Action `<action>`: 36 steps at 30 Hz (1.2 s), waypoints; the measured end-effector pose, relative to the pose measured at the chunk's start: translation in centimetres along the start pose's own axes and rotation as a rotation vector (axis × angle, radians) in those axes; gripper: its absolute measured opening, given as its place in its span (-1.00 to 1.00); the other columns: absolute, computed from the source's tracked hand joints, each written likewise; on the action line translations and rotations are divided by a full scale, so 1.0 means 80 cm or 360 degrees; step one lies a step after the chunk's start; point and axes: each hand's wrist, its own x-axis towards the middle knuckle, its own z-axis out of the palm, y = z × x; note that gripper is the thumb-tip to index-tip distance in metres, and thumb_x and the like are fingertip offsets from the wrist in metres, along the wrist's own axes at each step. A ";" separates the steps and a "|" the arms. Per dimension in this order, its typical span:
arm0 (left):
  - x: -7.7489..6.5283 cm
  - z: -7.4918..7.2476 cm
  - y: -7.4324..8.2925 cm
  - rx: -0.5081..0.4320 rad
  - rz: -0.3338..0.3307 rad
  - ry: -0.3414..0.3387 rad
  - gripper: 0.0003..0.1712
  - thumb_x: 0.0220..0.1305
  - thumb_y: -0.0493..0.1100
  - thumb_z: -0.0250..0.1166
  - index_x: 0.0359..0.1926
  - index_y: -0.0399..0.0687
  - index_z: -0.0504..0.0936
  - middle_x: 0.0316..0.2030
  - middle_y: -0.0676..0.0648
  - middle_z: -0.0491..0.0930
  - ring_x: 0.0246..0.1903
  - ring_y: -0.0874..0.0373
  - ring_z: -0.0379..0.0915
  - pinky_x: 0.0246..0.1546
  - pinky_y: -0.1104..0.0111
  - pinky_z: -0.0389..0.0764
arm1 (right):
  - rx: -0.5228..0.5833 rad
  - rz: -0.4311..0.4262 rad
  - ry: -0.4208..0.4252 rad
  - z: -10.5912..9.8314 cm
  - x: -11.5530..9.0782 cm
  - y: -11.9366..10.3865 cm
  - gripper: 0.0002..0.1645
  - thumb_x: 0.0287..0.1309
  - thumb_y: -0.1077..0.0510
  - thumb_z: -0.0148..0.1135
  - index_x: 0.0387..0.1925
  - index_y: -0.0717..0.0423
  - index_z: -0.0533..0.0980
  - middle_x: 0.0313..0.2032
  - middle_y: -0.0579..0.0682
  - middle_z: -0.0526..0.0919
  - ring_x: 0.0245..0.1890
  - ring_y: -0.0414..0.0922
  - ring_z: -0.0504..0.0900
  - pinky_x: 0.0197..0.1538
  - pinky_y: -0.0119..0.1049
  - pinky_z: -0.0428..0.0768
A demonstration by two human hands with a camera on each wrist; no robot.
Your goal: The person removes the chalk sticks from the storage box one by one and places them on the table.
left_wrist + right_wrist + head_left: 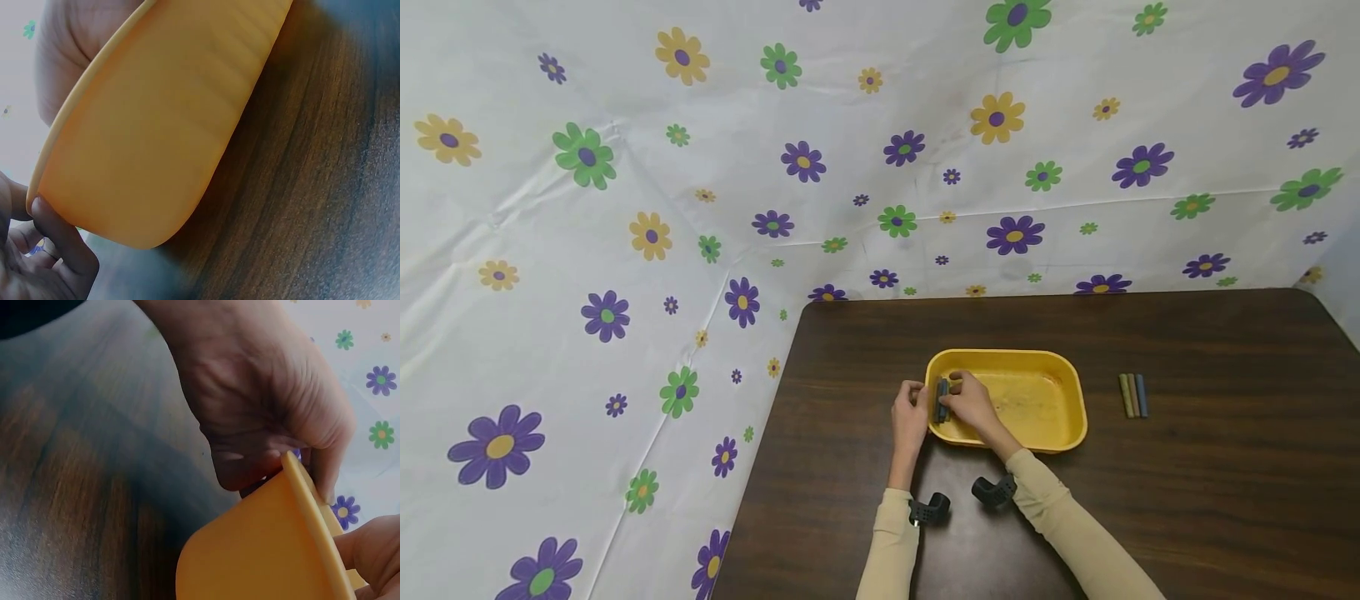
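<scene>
A yellow plastic tub (1030, 406) stands on the table. My left hand (910, 412) is at its left end and pinches the rim, with the thumb on the outer wall, as the left wrist view shows. Inside that end, several dark blue-grey sticks (941, 402), like chalk or pastels, stand or lie side by side. My right hand (973, 404) reaches over the front rim into the tub, thumb and fingers curled about one of the sticks. In the right wrist view the tub wall hides the sticks, and the right hand (378, 553) shows only partly.
To the right of the tub, three sticks (1132, 396) in green, brown and blue lie side by side on the dark wooden table (1225, 467). A white sheet with printed flowers (850, 150) hangs behind and to the left of the table.
</scene>
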 end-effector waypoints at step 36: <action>0.000 0.000 0.002 -0.0002 0.0023 -0.0015 -0.85 0.55 -0.20 0.20 -0.06 -0.22 0.60 -0.33 -0.15 0.64 -0.58 0.24 0.38 -0.53 0.36 0.45 | -0.0110 -0.0098 0.0023 0.003 0.005 0.002 -0.43 0.19 0.36 0.37 0.19 0.48 0.42 -0.12 0.39 0.69 -0.08 0.27 0.68 -0.08 0.05 0.67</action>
